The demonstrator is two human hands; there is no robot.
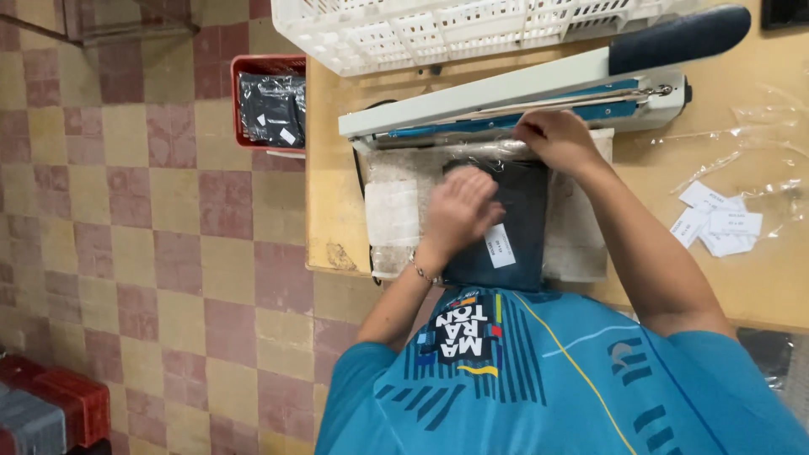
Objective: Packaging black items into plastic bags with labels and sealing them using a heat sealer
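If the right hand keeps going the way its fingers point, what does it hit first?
The right hand points up and left, at the sealing bar of the heat sealer. Its fingertips sit at the open end of the dark bagged garment, so the sealer's jaw likely comes first.

The left hand [459,211] lay flat and palm down, fingers together and stretched forward, its outline a little blurred. A thin bracelet circled the left wrist [424,268], and the bare left forearm ran back and down toward the body, bent at the elbow. The right hand [556,139] reached further forward, knuckles up, fingers curled downward and pressed together at their tips; whether they pinched anything could not be told. The right forearm [640,236] was bare, stretched out long from a short teal sleeve and angled in toward the left hand. Both hands sat near each other, apart, the right ahead of the left.
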